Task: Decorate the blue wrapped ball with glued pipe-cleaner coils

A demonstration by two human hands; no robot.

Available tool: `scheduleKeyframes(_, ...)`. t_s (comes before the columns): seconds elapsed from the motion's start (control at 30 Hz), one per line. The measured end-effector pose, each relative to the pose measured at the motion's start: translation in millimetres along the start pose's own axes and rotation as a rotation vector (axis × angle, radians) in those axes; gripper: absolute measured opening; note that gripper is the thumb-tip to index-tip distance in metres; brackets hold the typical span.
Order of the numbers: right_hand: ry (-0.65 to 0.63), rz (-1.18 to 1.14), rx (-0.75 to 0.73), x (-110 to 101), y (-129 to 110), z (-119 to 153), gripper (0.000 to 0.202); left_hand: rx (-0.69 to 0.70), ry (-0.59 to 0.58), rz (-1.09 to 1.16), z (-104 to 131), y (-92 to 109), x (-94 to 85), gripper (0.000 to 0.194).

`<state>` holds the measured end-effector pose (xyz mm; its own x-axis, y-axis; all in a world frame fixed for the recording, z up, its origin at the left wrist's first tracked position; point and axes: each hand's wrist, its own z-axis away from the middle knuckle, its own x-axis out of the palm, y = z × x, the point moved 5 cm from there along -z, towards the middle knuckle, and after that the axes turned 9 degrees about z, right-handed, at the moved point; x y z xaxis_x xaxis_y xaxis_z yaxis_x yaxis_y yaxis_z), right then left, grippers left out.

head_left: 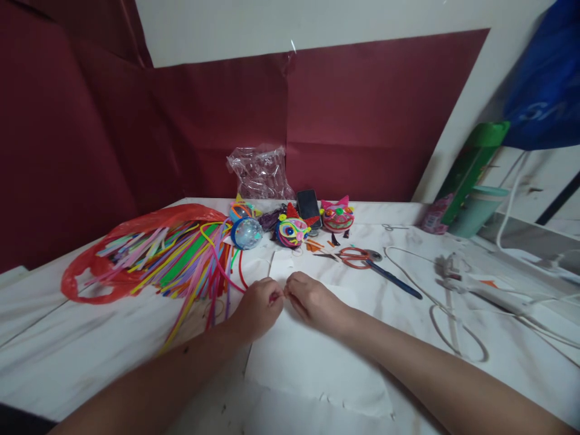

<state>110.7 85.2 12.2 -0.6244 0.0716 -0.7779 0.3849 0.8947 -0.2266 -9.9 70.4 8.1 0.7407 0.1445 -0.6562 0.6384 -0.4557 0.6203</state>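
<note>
My left hand [260, 308] and my right hand [312, 301] meet above a white paper sheet [317, 368]. Both are closed, fingertips pinched close together. A bit of red shows within the left fingers, too small to name, and whatever the right fingertips grip is hidden. Beyond the hands sits a round animal-like figure [292, 231] covered in coloured pipe cleaners, with red pointed ears. A pink round figure [338, 216] stands to its right, and a clear ball with a blue rim [247, 233] to its left. Many coloured pipe cleaners [181, 260] spill from a red plastic bag [97, 291].
Right of the paper lie orange-handled scissors [357, 257] and a dark blue-handled tool [394, 279]. A phone [309, 208] and clear plastic packaging [260, 172] are at the back. White cables [457, 350] and a power strip [493, 293] run along the right, near a light-green bin [478, 211].
</note>
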Motion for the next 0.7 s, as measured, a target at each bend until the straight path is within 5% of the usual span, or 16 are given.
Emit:
scheduleKeyframes(0.13, 0.060, -0.089, 0.107, -2, 5, 0, 0.014, 0.096, 0.035, -0.048, -1, 3, -5.8, 0.012)
scheduleKeyframes(0.37, -0.059, 0.262, -0.016, 2, -11, 3, 0.015, 0.174, -0.080, -0.191, 5, 7, 3.9, 0.018)
scheduleKeyframes(0.57, 0.283, -0.542, 0.465, -4, 8, 2, 0.012, 0.069, 0.076, 0.132, 2, 11, -8.7, 0.014)
scheduleKeyframes(0.7, 0.337, -1.067, 0.700, 12, 7, 5, 0.006, -0.017, 0.095, 0.270, 3, 17, -7.8, 0.015)
